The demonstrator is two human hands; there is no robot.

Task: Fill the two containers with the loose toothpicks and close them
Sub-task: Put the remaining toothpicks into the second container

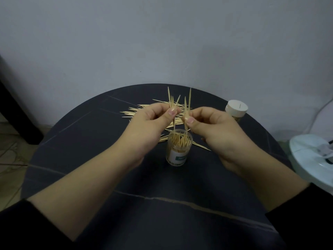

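**Pinching toothpicks above the open jar**

Both hands hover over the open container (179,147) on the dark round table (100,159). The left hand (153,121) pinches several toothpicks (172,102) upright; the right hand (210,123) pinches a few more (tips up). Loose toothpicks (144,109) lie behind, and the capped container (236,110) stands far right.

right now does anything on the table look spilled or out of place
Yes: loose toothpicks lie scattered across the dark table behind the open jar, with a few beside it. The second jar stands capped near the right edge. The left hand and right hand each pinch toothpicks above the open jar.
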